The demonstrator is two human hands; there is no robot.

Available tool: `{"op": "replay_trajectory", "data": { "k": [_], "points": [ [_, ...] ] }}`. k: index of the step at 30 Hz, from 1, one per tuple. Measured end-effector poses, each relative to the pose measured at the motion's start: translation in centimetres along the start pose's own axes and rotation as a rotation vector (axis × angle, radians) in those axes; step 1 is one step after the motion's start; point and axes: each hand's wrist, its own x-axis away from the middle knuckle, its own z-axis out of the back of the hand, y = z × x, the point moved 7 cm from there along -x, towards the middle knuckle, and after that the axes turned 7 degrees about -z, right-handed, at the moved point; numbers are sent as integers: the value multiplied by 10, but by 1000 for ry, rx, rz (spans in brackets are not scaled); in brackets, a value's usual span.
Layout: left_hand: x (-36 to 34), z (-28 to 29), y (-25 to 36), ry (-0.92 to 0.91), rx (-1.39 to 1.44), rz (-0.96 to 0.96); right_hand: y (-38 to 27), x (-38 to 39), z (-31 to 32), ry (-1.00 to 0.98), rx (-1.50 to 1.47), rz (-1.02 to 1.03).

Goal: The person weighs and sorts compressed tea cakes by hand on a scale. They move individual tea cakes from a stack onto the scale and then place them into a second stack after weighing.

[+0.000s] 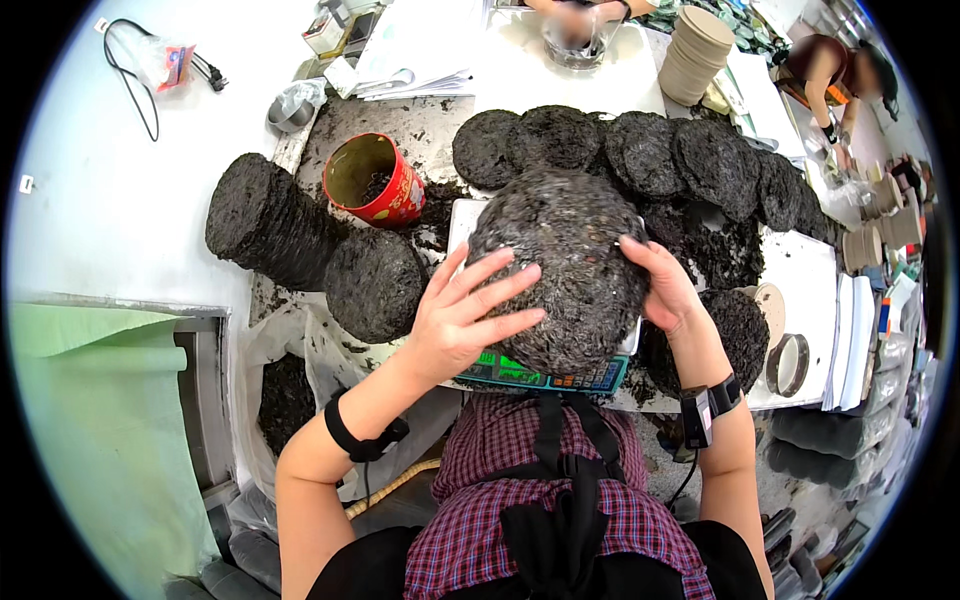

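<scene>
A big round cake (560,235) of dark, glossy pressed leaf, perhaps dried seaweed or tea, sits over a digital scale (600,378) and hides most of its pan. My left hand (465,315) lies on the cake's near left side, its fingers spread flat. My right hand (665,285) grips the right edge, thumb on top and fingers hidden at the side. Left of the scale stands a single leaning cake (375,285), beside a long stack of similar cakes (265,220). A row of cakes (640,155) leans behind the scale.
A red tin (378,180) with dark scraps inside stands at back left. Loose flakes (710,245) lie right of the scale, near another dark cake (735,330) and a metal ring (788,365). Further back are stacked beige discs (695,55) and a person's hands at a clear bowl (578,45).
</scene>
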Motion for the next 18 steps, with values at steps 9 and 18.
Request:
{"op": "replay_trajectory", "data": {
  "k": [9, 18],
  "points": [
    [49, -54, -47, 62, 93, 444, 24, -7, 25, 234, 322, 29],
    [62, -158, -49, -189, -93, 442, 50, -12, -53, 439, 1407, 434]
  ]
}}
